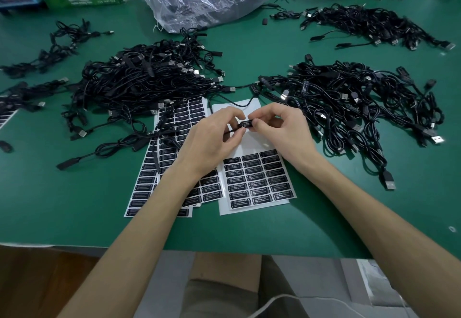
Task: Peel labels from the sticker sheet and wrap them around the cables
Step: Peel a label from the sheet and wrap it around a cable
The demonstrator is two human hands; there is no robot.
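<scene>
Head cam: your left hand (212, 138) and right hand (282, 128) both pinch one labelled cable (245, 123), held just above the partly bare sticker sheet (254, 180) on the green counter (74, 205). There's a left pile (139, 78) and a right pile (349, 98) of cables beside it.
</scene>
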